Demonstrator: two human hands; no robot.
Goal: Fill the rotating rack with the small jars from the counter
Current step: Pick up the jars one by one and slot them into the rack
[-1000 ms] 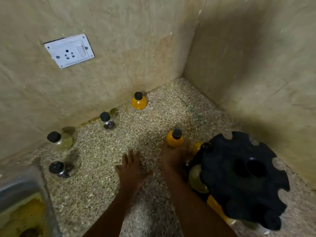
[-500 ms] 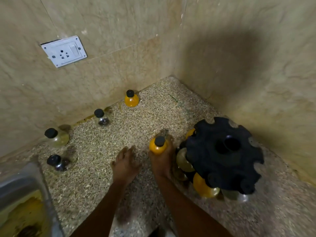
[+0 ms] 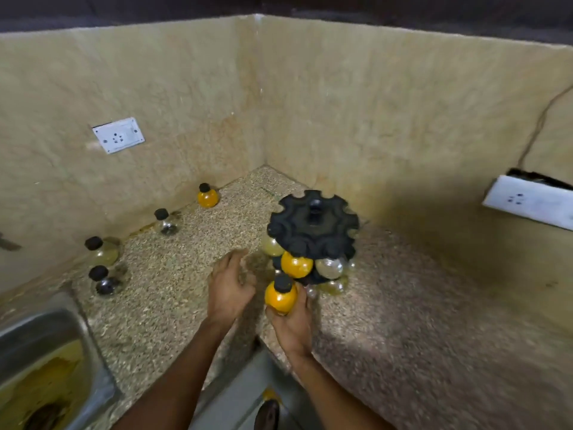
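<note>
- An orange jar with a black cap [image 3: 280, 297] is grasped from below by the right hand [image 3: 293, 324], low in the centre of the frame, just in front of the black rotating rack [image 3: 313, 225]; it is judged to be on its way to a slot.
- The left hand [image 3: 229, 283] is held released, fingers relaxed, beside the rack and holding nothing.
- Several jars are already seated in the rack: an orange one [image 3: 296, 265] and clear or pale ones [image 3: 330, 268] on the near side. How many slots remain free cannot be told.
- Four jars are left on the counter at left of the frame: an orange one [image 3: 207, 196], a clear one [image 3: 166, 223], a pale one [image 3: 100, 251] and a dark-bottomed one [image 3: 104, 280]. The task is judged roughly half done.
- The counter [image 3: 173, 274] is speckled stone set in a corner of beige walls.
- A steel sink [image 3: 46, 352] is seen at lower left, a white socket plate [image 3: 118, 139] at upper left, and another socket plate [image 3: 530, 201] at right.
</note>
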